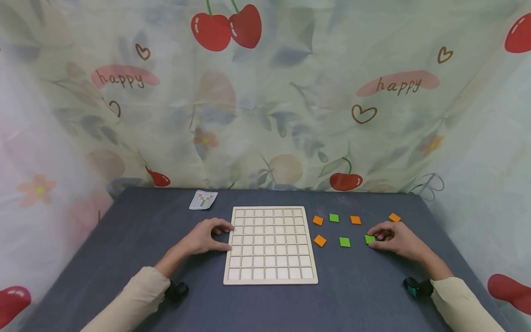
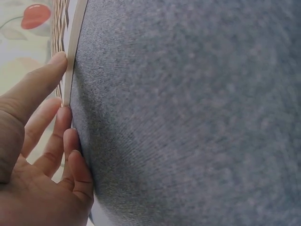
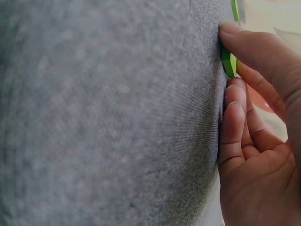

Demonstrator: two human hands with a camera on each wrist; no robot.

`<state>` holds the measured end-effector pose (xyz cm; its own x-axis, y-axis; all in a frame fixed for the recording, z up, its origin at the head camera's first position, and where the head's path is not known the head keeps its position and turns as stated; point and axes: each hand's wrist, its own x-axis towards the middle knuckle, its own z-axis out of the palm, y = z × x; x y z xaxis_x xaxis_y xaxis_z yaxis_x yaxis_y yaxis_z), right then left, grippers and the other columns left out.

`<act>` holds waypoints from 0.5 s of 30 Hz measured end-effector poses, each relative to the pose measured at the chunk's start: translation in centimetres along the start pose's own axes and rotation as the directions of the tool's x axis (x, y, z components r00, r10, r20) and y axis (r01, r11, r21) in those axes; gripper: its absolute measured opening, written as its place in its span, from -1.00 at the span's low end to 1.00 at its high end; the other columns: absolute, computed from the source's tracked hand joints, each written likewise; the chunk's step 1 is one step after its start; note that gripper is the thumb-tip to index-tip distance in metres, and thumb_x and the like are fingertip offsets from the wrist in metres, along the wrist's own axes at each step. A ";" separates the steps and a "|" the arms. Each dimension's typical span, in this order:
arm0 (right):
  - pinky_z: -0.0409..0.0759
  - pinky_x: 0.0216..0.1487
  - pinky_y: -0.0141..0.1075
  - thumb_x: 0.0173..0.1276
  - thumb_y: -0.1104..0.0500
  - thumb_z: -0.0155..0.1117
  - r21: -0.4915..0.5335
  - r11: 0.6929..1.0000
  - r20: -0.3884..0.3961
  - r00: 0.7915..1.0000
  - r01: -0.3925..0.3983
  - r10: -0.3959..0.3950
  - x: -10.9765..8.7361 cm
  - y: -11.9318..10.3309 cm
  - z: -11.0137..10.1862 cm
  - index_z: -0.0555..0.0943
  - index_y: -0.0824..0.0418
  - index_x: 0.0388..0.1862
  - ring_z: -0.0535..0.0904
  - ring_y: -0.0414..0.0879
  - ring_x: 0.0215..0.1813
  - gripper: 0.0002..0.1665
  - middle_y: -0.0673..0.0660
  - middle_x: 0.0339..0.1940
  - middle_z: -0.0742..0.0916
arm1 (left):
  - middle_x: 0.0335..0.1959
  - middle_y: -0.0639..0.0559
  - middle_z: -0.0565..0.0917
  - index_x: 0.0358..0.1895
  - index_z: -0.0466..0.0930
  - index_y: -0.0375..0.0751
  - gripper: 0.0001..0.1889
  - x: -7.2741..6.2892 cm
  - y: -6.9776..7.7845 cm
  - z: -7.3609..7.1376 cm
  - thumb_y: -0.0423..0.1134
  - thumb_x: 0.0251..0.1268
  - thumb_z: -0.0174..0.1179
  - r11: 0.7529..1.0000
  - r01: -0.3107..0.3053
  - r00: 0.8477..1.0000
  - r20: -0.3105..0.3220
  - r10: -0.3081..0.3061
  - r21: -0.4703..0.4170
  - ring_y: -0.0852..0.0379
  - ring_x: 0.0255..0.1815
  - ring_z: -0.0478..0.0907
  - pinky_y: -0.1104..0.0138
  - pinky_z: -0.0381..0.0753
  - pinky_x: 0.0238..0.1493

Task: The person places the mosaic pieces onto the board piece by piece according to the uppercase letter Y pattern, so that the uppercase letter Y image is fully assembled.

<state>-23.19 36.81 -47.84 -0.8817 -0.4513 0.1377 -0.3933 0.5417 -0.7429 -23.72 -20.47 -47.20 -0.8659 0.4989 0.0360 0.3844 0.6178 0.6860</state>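
Observation:
A pale wooden grid board (image 1: 269, 282) lies flat on the dark cloth. My left hand (image 1: 206, 237) touches its left edge with thumb and fingertips spread apart; in the left wrist view the left hand (image 2: 42, 155) meets the board's rim (image 2: 71, 61). To the right of the board, my right hand (image 1: 398, 240) has thumb and fingers at the sides of a green square tile (image 1: 369, 239), which lies on the cloth. The right wrist view shows the right hand (image 3: 263, 136) pinching this green tile (image 3: 229, 63), partly hidden by the thumb.
Between board and right hand lie orange tiles (image 1: 320, 240) and green tiles (image 1: 345, 242) in two loose rows. Another orange tile (image 1: 394, 217) sits just beyond the right hand. A small paper with a coloured grid pattern (image 1: 203, 199) lies at the back left. A printed curtain (image 1: 257, 115) hangs behind the table.

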 end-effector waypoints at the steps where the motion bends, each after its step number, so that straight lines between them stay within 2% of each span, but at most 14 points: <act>1: 0.55 -0.33 -0.34 0.26 0.28 0.53 -0.002 1.000 -0.001 1.000 -0.004 0.004 0.0 0.0 0.0 0.74 0.29 -0.06 0.56 -0.14 -0.30 -0.73 0.13 -0.26 0.69 | -0.03 -0.03 0.64 0.13 0.67 -0.25 -0.49 0.0 0.0 0.0 -0.16 0.12 0.57 1.000 -0.003 1.000 0.003 0.003 -0.002 -0.04 -0.04 0.56 0.02 0.52 0.06; 15: 0.58 -0.27 -0.31 0.33 0.25 0.49 -0.006 1.000 0.021 1.000 -0.013 0.013 -0.1 -0.7 0.0 0.71 0.25 -0.05 0.59 -0.11 -0.27 -0.76 0.08 -0.22 0.69 | -0.03 -0.04 0.62 0.14 0.65 -0.26 -0.49 0.0 0.2 0.1 -0.18 0.14 0.56 1.000 0.013 1.000 0.008 -0.013 0.002 -0.05 -0.03 0.54 0.01 0.50 0.07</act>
<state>-22.82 36.46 -47.29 -0.8811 -0.4591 0.1136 -0.3829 0.5517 -0.7410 -23.62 -20.25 -47.10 -0.8682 0.4958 0.0212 0.3740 0.6256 0.6846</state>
